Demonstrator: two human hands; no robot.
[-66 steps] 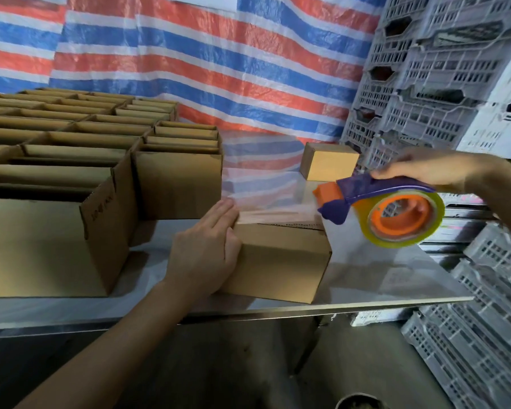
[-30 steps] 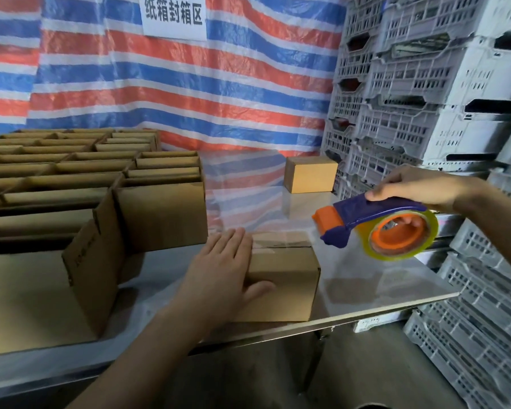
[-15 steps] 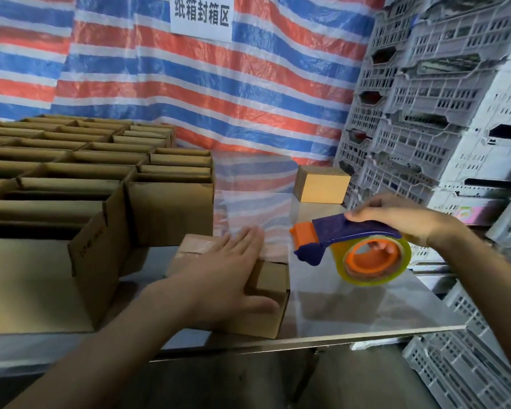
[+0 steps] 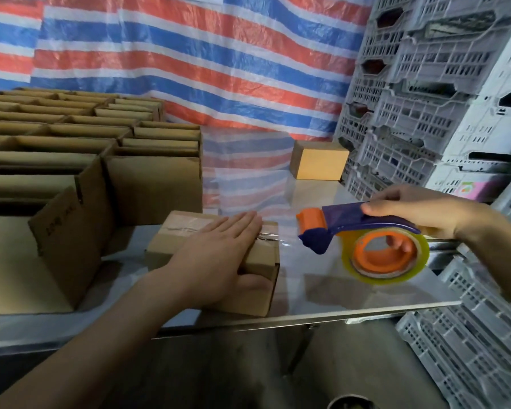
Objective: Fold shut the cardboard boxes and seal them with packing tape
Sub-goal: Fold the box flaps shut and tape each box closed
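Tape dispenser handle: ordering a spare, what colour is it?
Dark blue-purple handle, orange front piece; clearest in the head view.

taped brown box (image 4: 171,231) shut, dispenser (image 4: 363,243) beside

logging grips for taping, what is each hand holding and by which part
Right hand grips the tape dispenser by its purple handle. Left hand holds nothing; it presses flat on the box.

Left hand (image 4: 216,261) flat, fingers straight — right hand (image 4: 425,215) raised, fingers curled in grip.
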